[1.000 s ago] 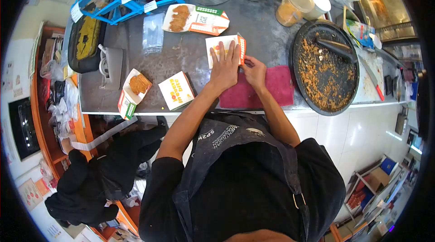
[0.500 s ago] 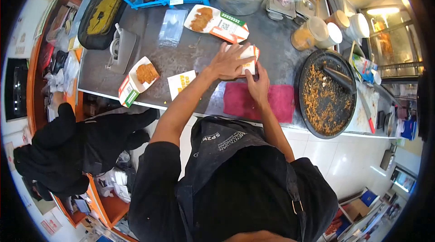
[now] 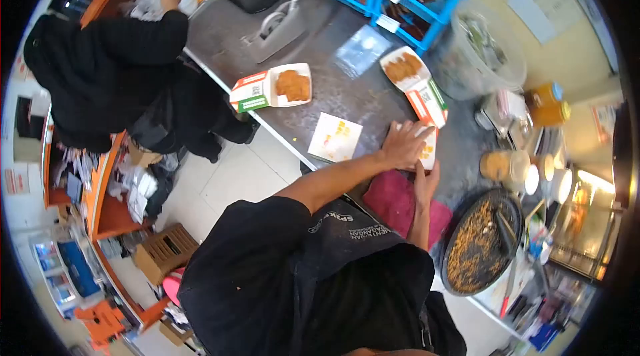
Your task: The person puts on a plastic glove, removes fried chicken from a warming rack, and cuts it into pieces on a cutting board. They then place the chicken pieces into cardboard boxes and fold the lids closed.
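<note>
My left hand (image 3: pixel 404 146) lies on the lid of a closed white paper food box (image 3: pixel 427 151), its fingers spread. My right hand (image 3: pixel 425 185) grips the same box at its near edge, the thumb along the side; some of its fingers are hidden. Just beyond is an open food box (image 3: pixel 429 104) with a breaded fried piece (image 3: pixel 404 68) in it. Another open box (image 3: pixel 254 91) holds a second fried piece (image 3: pixel 293 85). To the left of my hands lies a closed white box (image 3: pixel 335 137) with orange print. A dark pink cloth (image 3: pixel 387 203) lies under my right wrist.
A large stone mortar (image 3: pixel 460 276) with brown crumbs and a pestle (image 3: pixel 504 235) stands at right. Jars (image 3: pixel 505 166), a clear tub (image 3: pixel 467 76), blue racks (image 3: pixel 427 39) and a tape dispenser (image 3: pixel 277 33) stand around. A person in black (image 3: pixel 127 83) is at left.
The view has turned, so the table appears tilted and shifted. Both hands remain on the same box. The person in black still reaches toward the shelf.
</note>
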A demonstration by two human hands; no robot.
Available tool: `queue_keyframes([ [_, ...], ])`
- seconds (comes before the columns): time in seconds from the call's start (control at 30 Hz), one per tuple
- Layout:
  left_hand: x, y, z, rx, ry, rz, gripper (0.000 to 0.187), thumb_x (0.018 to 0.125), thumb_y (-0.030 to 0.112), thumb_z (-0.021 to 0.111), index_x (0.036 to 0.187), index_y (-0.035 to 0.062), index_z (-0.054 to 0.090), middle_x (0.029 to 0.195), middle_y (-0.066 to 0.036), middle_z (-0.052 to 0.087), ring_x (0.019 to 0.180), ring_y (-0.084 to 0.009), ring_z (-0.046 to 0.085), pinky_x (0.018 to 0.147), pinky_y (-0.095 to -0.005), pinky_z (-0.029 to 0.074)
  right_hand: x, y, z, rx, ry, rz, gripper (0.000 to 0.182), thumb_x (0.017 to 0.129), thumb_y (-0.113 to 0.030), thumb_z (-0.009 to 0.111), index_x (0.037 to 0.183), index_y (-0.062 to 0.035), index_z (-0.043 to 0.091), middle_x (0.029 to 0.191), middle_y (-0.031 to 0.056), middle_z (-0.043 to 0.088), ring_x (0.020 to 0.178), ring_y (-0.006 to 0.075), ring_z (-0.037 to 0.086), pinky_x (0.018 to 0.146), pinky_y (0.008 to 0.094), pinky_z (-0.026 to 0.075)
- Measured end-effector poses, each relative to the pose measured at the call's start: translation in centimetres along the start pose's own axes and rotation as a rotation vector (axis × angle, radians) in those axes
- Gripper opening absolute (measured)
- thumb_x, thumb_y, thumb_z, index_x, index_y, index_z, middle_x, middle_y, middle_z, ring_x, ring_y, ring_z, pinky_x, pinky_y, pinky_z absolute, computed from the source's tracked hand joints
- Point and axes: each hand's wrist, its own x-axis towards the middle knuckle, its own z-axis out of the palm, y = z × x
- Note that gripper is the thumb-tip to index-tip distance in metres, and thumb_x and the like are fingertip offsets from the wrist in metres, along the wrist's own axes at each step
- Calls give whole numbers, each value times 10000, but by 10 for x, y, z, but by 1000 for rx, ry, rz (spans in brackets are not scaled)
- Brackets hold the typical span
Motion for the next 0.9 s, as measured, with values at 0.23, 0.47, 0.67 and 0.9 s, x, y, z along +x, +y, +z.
queue_keyframes([
  [0.23,3,12,-32,-200,-197,-158,640,867,350,586,1442,143,398,1314,-135,473,1070,-333,505,841,-596,353,3,11,25,254,433,-112,322,974,-125,587,1241,38,513,1210,158,577,1071,204,566,913,332,484],
  [0.47,-5,-40,-169,-131,-127,312,1091,660,503,790,1502,54,262,1483,-223,361,1322,-401,427,943,-620,421,9,-117,33,-230,-357,-458,204,933,-66,601,1119,13,573,1338,227,530,1172,230,539,995,369,438],
  [0.67,-92,-137,-258,-816,-584,-458,1195,662,368,856,1539,66,103,1286,-200,576,1062,-305,632,945,-368,483,2,-163,186,22,-749,-236,82,927,-72,599,896,4,595,1206,187,576,1108,230,588,765,279,524],
  [0.9,-227,-192,-304,-1234,-30,-815,948,819,97,760,1547,92,155,1276,-107,575,1159,-160,527,1026,-316,405,93,-232,378,-319,-986,-741,165,903,-161,610,928,-9,670,724,86,650,716,200,648,664,331,511],
])
